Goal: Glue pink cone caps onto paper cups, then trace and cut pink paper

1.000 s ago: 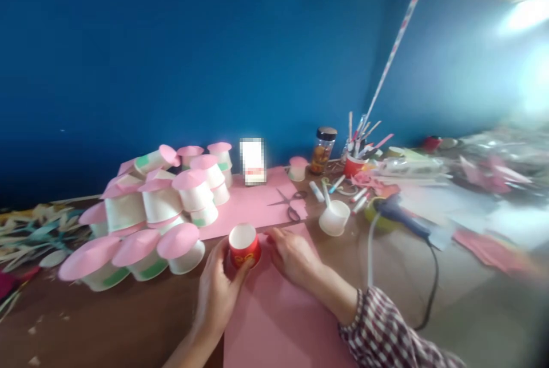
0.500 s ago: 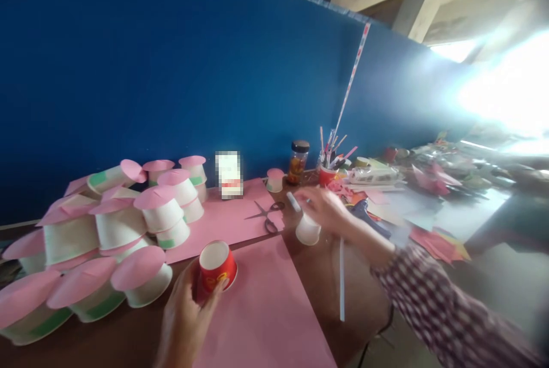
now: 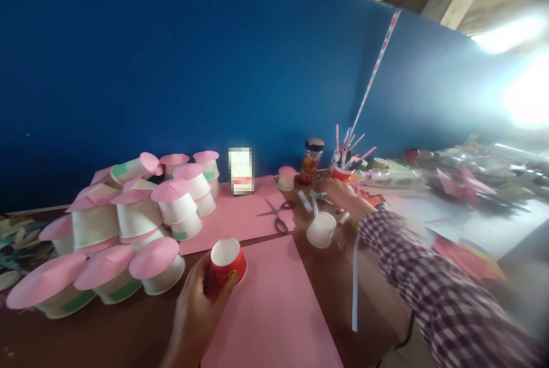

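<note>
My left hand (image 3: 199, 293) is wrapped round a red paper cup (image 3: 234, 272) with its white inside facing up. The cup is over the edge of a large pink paper sheet (image 3: 270, 305). Farther off, my right hand (image 3: 343, 195) reaches across the table, close to a red cup of pens and brushes (image 3: 343, 174). Its fingers are small and partly hidden, so what they hold does not show. Just this side of that hand stands a white paper cup (image 3: 321, 232). Black-handled scissors (image 3: 281, 214) lie with blades apart on a second pink sheet (image 3: 231, 216).
White cups with pink paper cone tops (image 3: 141, 213) are stacked on the left. A dark-lidded jar (image 3: 311, 163) stands near the blue wall (image 3: 171, 59). A pale strip (image 3: 355, 288) lies at the right table edge. Paper scraps (image 3: 467, 256) and plastic wrapping spread over the right side.
My right hand has moved away from above the white cup, farther back toward the pen cup. My left hand still holds the red cup. The view has shifted slightly right.
</note>
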